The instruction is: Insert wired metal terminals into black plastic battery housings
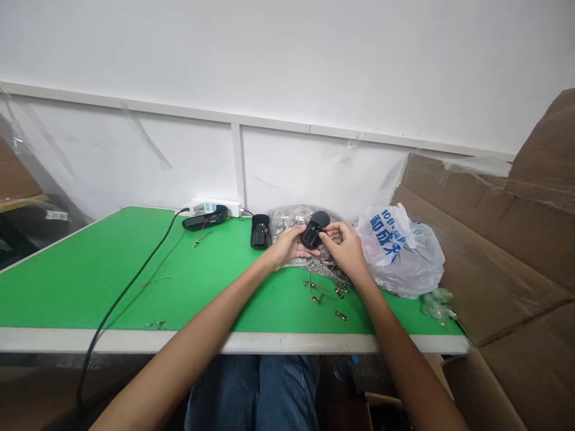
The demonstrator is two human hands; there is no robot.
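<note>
Against a white wall (278, 66) across the upper frame, with a pale raised strip running along it: table (179, 299) with green top and white edge, spanning the middle and lower frame.

Head view, only view on file. Held black housing (314, 232) at frame centre, raised above the table, slotted compartment uppermost. Left grip (287, 248) closed around its left side and underside. Right grip (347, 246) closed on its right edge, thumb over the compartment; not possible to tell whether also pinching a small part there.

Progress, by judgement: work on the held housing in hand and not complete. Left of centre, second black housing (259, 231) on the table, reddish wire visible at its right side; further left, a third black unit (204, 220) on its side, wires trailing onto the green top. Possibly already wired; finished state not confirmable. Much remaining in loose stock: clear bag (284, 216) of small metal parts behind the grips, plus loose contacts (314, 292) with wires below centre, lying apart from any housing.

Writing: large blue characters on the white plastic bag (415, 254), right of centre, apparently 和成天, with folds distorting them; smaller line above beginning "10", remainder unreadable. White label (57, 215) at far left, too small to read. No brand legible on the housings.
</note>
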